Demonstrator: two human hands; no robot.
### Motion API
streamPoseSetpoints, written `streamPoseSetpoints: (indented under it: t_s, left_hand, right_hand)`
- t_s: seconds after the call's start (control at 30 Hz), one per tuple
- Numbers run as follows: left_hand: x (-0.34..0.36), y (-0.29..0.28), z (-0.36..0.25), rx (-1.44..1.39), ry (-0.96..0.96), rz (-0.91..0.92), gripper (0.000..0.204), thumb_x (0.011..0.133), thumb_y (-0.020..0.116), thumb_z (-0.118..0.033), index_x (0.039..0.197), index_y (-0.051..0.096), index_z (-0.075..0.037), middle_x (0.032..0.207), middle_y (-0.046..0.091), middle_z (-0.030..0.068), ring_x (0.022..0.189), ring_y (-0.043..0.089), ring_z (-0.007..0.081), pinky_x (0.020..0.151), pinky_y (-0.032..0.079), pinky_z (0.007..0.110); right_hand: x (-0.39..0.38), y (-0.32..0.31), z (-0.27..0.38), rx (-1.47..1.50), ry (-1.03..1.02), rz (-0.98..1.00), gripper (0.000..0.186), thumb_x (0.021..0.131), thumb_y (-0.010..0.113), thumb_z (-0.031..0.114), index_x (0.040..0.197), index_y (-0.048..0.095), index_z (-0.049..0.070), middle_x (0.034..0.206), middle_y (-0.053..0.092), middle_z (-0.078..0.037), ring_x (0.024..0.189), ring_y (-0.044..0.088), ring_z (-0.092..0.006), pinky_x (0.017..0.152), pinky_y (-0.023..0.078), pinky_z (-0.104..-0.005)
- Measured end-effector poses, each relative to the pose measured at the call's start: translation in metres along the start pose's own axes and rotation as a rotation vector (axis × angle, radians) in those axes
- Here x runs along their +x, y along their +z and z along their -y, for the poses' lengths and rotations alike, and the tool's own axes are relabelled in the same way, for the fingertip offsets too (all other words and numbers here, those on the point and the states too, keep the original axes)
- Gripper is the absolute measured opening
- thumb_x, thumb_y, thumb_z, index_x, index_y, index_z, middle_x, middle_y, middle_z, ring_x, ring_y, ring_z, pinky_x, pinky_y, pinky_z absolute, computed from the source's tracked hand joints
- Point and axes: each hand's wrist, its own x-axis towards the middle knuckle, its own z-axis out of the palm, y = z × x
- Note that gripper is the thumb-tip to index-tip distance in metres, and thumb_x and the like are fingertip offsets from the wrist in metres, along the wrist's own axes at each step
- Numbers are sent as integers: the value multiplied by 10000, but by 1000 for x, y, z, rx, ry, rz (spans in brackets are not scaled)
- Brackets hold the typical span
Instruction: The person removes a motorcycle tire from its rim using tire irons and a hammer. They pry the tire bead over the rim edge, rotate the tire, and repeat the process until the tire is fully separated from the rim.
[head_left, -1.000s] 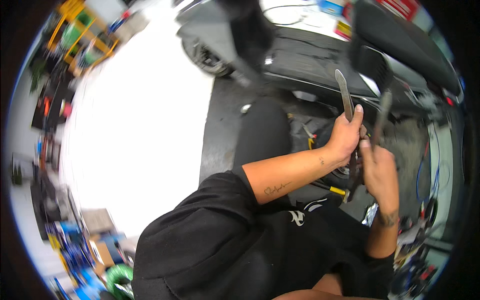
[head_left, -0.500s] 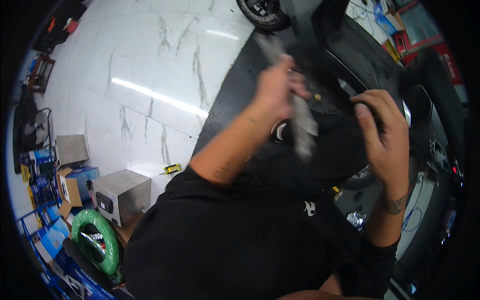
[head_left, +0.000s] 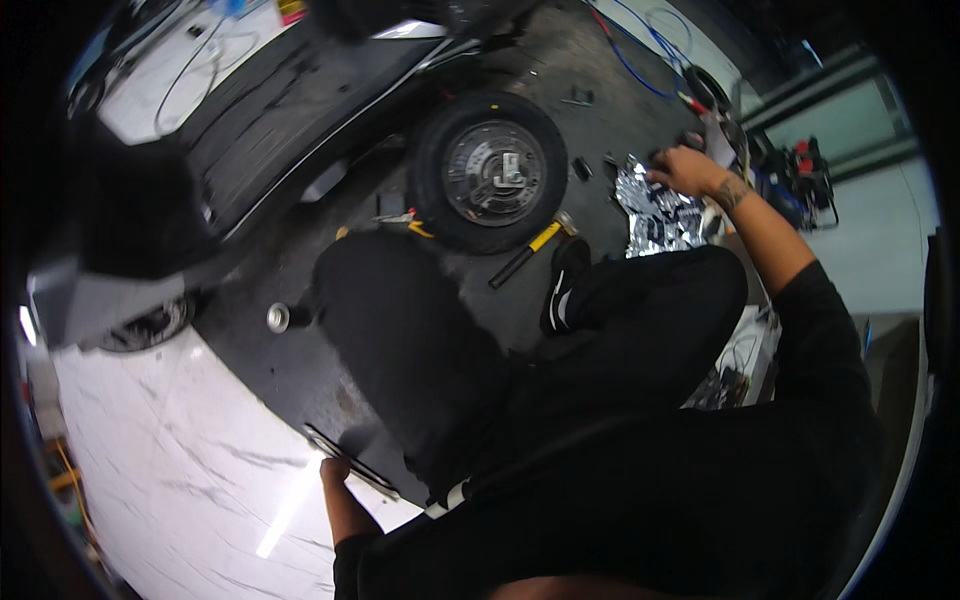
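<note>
Low at the left, my left hand (head_left: 336, 468) is closed on a long, narrow flat dark piece with a pale edge (head_left: 362, 470), tilted over the floor beside my leg. Its exact kind does not show. My right hand (head_left: 688, 170) reaches out to the far right, fingers bent, over crumpled silver foil (head_left: 665, 222). A dark bit shows at the fingertips, but I cannot make out what they hold, if anything. Ahead of my legs is a wheel with a black tyre (head_left: 432, 170). A hammer with a yellow and black handle (head_left: 528, 253) lies between the wheel and my shoe.
A scooter-like vehicle with a dark footboard (head_left: 300, 100) fills the upper left. A small can (head_left: 278, 318) stands by my left knee. Blue hose (head_left: 640, 60) trails at the top right. Dark equipment (head_left: 800, 180) stands against the right side. White marble-patterned floor (head_left: 200, 450) lies lower left.
The view has swung to the right and my legs now show in a crouch. My left hand has dropped low to my left with the strip; my right hand has reached out to the foil.
</note>
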Motion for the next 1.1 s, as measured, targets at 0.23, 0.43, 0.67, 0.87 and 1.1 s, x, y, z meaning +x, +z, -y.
streamPoseSetpoints:
  t_s: [0.23, 0.43, 0.67, 0.87, 1.1]
  left_hand:
    - [-190, -455, -122, -722, 577, -323, 351, 1081, 581, -331, 971, 652, -5, 741, 691, 78, 624, 678, 182, 492, 462, 271]
    - [-177, -540, -435, -536, 976, 7, 581, 1051, 646, -505, 1259, 691, 35, 937, 728, 104, 806, 666, 146, 728, 523, 314]
    - [65, -425, -559, -1446, 292, 59, 628, 1116, 404, -490, 1445, 600, 8, 1375, 700, 162, 1246, 649, 323, 1083, 488, 464]
    - [49, -426, -581, -1774, 285, 350, 660, 1067, 373, -539, 1475, 584, -65, 1507, 611, 152, 1414, 536, 328, 1208, 400, 504]
    - [-75, -392, -521, -1955, 376, -2, 751, 1052, 406, -583, 1555, 481, -30, 1567, 530, 146, 1425, 499, 402, 1216, 384, 554]
  right_hand:
    - [89, 61, -52, 166, -29, 81, 592, 1050, 585, 532, 1083, 762, -32, 960, 760, -259, 940, 738, -433, 870, 569, -516]
    - [257, 142, -38, 619, 210, 47, 951, 1028, 372, 789, 1336, 677, -58, 1249, 697, -308, 1218, 669, -409, 1060, 499, -504]
    - [363, 184, -17, 1604, 356, 200, 966, 1034, 401, 760, 1471, 570, -85, 1477, 590, -295, 1339, 602, -409, 1173, 428, -464]
    - [347, 178, -3, 1719, 429, 179, 822, 1040, 506, 663, 1338, 676, -85, 1341, 690, -258, 1230, 666, -347, 1060, 506, -443]
    - [274, 152, -1, 1675, 64, -220, 702, 1029, 547, 583, 1117, 771, -76, 1046, 788, -189, 936, 720, -279, 913, 526, -411]
